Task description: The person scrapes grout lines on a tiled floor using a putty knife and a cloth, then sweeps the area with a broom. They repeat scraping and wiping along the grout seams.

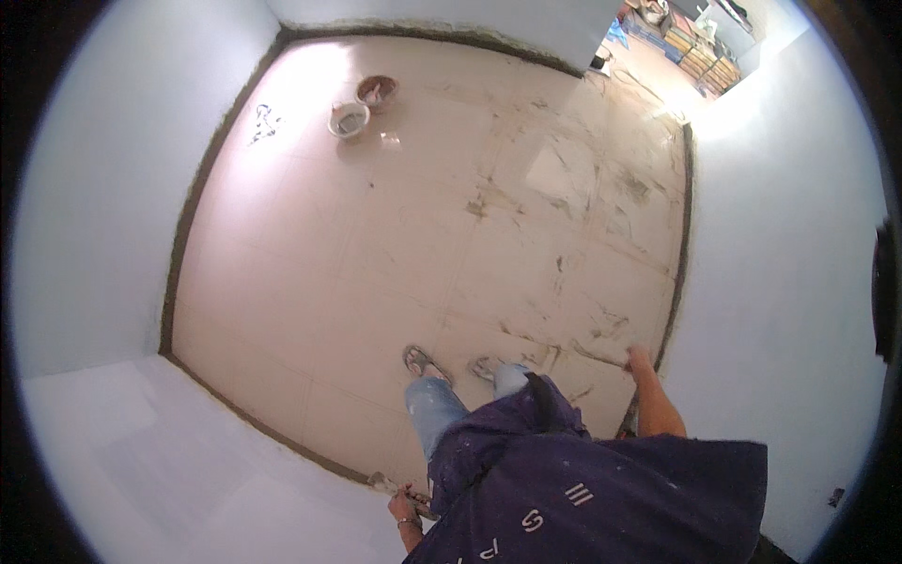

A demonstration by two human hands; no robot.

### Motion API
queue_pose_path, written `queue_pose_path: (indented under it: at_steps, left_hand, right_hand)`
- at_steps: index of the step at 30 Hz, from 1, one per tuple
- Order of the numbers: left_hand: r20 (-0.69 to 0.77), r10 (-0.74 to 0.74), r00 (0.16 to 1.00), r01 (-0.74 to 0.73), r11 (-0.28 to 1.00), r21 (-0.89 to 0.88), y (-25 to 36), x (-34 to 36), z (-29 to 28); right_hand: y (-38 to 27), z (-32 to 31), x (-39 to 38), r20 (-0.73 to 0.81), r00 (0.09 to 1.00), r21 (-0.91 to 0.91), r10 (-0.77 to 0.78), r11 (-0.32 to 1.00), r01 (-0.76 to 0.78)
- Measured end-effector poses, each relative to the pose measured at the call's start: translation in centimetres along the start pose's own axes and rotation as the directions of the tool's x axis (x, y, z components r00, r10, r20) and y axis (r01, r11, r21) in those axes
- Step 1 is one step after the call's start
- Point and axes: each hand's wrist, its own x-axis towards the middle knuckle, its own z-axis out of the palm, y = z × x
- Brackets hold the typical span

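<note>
Low in the picture, my left hand (pixel 404 508) is closed on a flat-bladed tool (pixel 381 482), like a scraper or trowel; its greyish blade points toward the foot of the wall. Out to the right, my right hand (pixel 639 359) is held near the right wall with its fingers curled. A thin, brownish, stick-like shape (pixel 599 357) runs leftward from those fingers, too small to name; it may be a held tool or a mark on the floor.
Smeared beige floor tiles (pixel 395 254) lie around my sandalled feet (pixel 427 364). Dark, rough strips (pixel 193 202) edge the walls. At the far left stand a white bucket (pixel 349 122) and a reddish-brown basin (pixel 377 91). Stacked boxes (pixel 700 64) fill the doorway beyond.
</note>
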Motion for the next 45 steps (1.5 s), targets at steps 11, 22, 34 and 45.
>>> queue_pose_path:
  at_steps: [11, 22, 34, 45]
  left_hand:
    - [0.229, -0.208, 0.951, -0.024, 0.688, 0.726, 28.9, 35.3, -0.6]
    - [0.345, 0.334, 0.877, -0.430, 0.866, 0.256, 71.5, 27.0, 28.1]
    - [0.892, -0.089, 0.444, -0.470, 0.824, 0.316, 65.8, -4.2, 69.3]
    - [0.991, -0.125, 0.044, -0.809, 0.577, 0.109, 76.3, -19.1, 102.1]
  right_hand:
    - [15.9, 19.0, -10.1, 0.050, 0.997, -0.423, -0.061, 0.903, 0.076]
    - [7.4, 23.9, -13.6, -0.020, 0.889, 0.553, 0.458, 0.746, -0.372]
    - [-41.1, 14.3, 4.4, 0.146, 0.953, 0.354, -0.264, 0.914, 0.199]
    - [-76.1, 0.8, 11.5, 0.369, 0.706, 0.611, -0.605, 0.730, 0.306]
